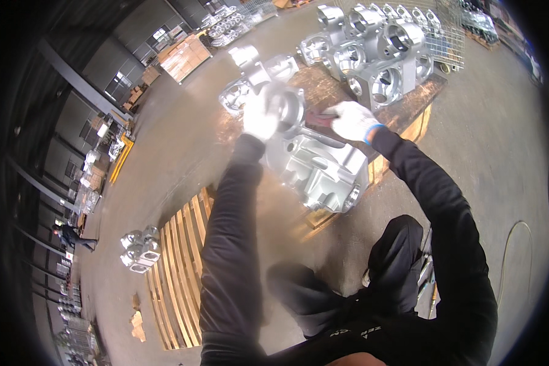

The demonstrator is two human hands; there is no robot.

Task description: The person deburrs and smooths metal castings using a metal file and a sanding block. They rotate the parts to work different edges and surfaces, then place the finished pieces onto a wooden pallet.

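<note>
A silvery metal casting (323, 171) with a round ring at its far end lies on the near part of a wooden work surface. My left hand (261, 114), in a white glove and blurred, is closed on the left side of that ring. To the right of the ring, my right hand (351, 121), in a white glove with a blue cuff, is closed on a dark reddish tool (318, 118). The tool points toward the ring; its exact kind cannot be made out. Another casting (245, 58) stands just beyond my left hand.
Several similar castings (384, 82) are stacked at the far right of the wooden surface (418, 100), before a wire cage (448, 49). A slatted pallet (177, 268) with small castings (141, 249) beside it lies at left. A person (73, 236) walks far left. A thin hose (503, 262) curves across the floor at right.
</note>
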